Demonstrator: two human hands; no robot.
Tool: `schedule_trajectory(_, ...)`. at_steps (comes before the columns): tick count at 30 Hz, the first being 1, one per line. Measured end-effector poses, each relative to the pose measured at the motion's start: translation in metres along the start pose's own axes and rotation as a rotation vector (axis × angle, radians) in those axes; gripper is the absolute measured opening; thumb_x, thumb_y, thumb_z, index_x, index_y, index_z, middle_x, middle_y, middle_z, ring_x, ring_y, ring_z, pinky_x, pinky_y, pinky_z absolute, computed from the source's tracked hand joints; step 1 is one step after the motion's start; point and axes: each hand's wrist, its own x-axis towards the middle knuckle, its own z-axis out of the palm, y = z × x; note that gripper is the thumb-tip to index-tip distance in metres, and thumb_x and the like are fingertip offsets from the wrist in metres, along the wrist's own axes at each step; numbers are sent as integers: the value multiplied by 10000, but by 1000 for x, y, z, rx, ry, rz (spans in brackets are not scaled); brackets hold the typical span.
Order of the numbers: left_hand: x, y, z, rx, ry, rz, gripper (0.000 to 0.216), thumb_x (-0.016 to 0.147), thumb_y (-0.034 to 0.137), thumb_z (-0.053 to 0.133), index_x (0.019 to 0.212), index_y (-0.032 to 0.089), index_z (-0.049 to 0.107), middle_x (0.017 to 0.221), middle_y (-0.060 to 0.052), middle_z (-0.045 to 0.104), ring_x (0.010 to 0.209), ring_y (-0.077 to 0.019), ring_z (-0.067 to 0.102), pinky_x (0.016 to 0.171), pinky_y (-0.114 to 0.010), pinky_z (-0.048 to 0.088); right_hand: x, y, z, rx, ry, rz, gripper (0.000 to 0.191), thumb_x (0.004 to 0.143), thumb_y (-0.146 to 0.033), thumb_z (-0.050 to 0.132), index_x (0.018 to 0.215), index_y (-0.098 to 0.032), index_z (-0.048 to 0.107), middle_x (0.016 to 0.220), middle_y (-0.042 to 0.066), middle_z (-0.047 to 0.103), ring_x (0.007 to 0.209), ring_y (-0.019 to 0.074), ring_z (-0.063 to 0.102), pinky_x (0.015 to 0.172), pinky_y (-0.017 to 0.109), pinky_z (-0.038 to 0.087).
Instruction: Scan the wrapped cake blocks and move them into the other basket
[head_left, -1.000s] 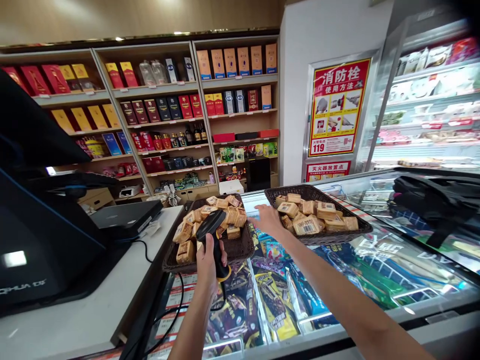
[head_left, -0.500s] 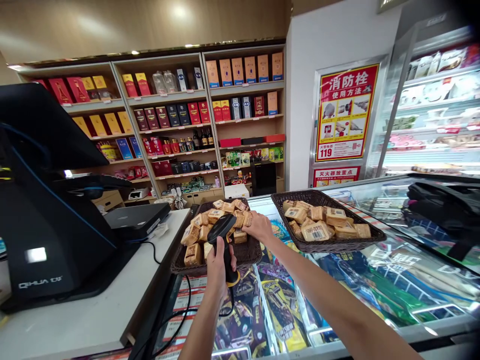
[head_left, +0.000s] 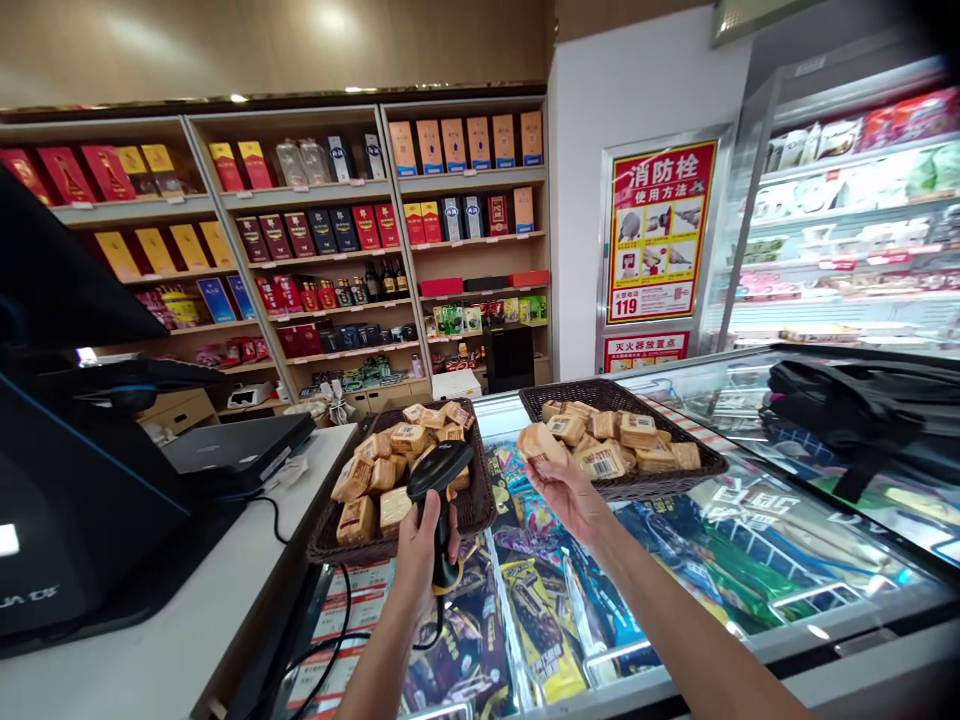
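My left hand [head_left: 421, 545] is wrapped round the grip of a black barcode scanner [head_left: 441, 475], whose head tilts over the right side of the left wicker basket [head_left: 326, 540]. Several wrapped square snack packs [head_left: 362, 478] are heaped in that basket. Between the two baskets, my right hand [head_left: 568, 490] grips one wrapped snack pack [head_left: 536, 442] by its lower side, at the left edge of the right wicker basket [head_left: 697, 445]. More packs of the same kind [head_left: 637, 430] with barcode labels lie in the right basket.
Both baskets stand on a glass-topped freezer [head_left: 750, 580] with packaged goods inside. At left a counter [head_left: 180, 600] bears a dark checkout terminal [head_left: 67, 500]. The scanner's cable [head_left: 346, 630] loops down at the counter's edge. A black bag [head_left: 855, 410] lies at right.
My right hand has moved right, out of the left basket, and now carries a snack pack beside the right basket. My left hand still holds the scanner. The view has turned slightly right.
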Motion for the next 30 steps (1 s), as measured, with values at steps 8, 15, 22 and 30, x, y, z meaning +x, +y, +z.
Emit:
schedule_trajectory(8, -2, 3, 2, 39, 0, -3, 578, 738, 702, 696, 944, 173, 589, 691, 31, 571, 414, -48, 436, 379, -177, 325, -7, 5, 7, -54, -17, 5, 447, 638, -324, 909, 1025, -255, 696, 1090, -4, 724, 1041, 178, 674, 1009, 327, 520)
schedule_trajectory(15, 2, 0, 0, 41, -13, -25, 617, 718, 729, 692, 961, 171, 591, 687, 28, 567, 404, -53, 429, 376, -184, 323, -8, 0, 6, 104, 14, 63, 384, 695, -384, 861, 1016, -280, 679, 977, -31, 744, 1022, 213, 696, 1019, 443, 526)
schedule_trajectory(22, -6, 8, 3, 57, -57, -28, 583, 772, 707, 661, 996, 175, 579, 733, 14, 577, 442, -61, 440, 397, -184, 328, -10, -6, 9, -112, -43, -35, 622, 562, -207, 910, 1084, -289, 581, 1063, -27, 715, 1036, 197, 676, 971, 363, 538)
schedule_trajectory(30, -11, 6, 4, 121, -179, -54, 577, 740, 712, 686, 899, 167, 580, 652, 36, 544, 407, -56, 413, 400, -195, 284, -1, 9, -4, -321, 22, -276, 711, 517, -175, 908, 1109, -271, 525, 1397, 60, 565, 1252, 262, 576, 1036, 427, 505)
